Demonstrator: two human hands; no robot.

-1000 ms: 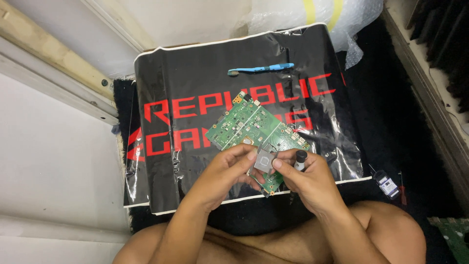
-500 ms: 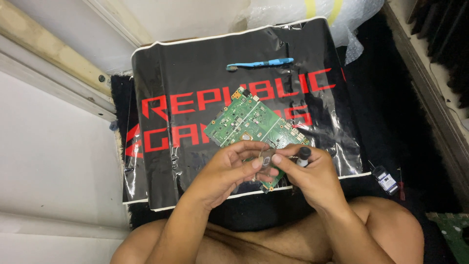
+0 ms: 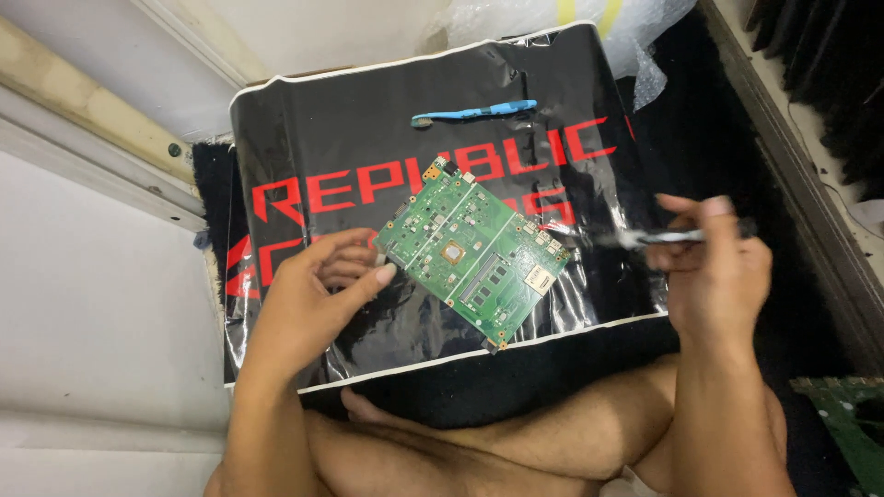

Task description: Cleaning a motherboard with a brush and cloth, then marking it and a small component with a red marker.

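Observation:
A green circuit board (image 3: 474, 250) with a bronze square chip at its middle lies tilted on a glossy black bag with red lettering (image 3: 368, 138). My left hand (image 3: 308, 299) sits at the board's left edge. Its fingers are loosely curled and the thumb tip touches the edge, with nothing seen in the hand. My right hand (image 3: 718, 267) is raised to the right of the board, clear of it. It grips a slim dark-handled tool (image 3: 677, 236) whose pale tip is blurred and points left toward the board. A blue plastic pry tool (image 3: 474, 111) lies on the bag beyond the board.
My bare crossed legs (image 3: 516, 433) lie just below the bag, over a black cloth (image 3: 700, 120). Bubble wrap (image 3: 599, 23) is at the top. A wooden strip (image 3: 83, 110) runs along the left. Another green board (image 3: 852, 428) lies at the bottom right, below a dark ribbed panel (image 3: 833, 83).
Both hands were together over the board's lower end, around a small grey square piece. My right hand has swung out to the right with the tool, my left hand has drawn back to the board's left edge, and the bronze chip shows.

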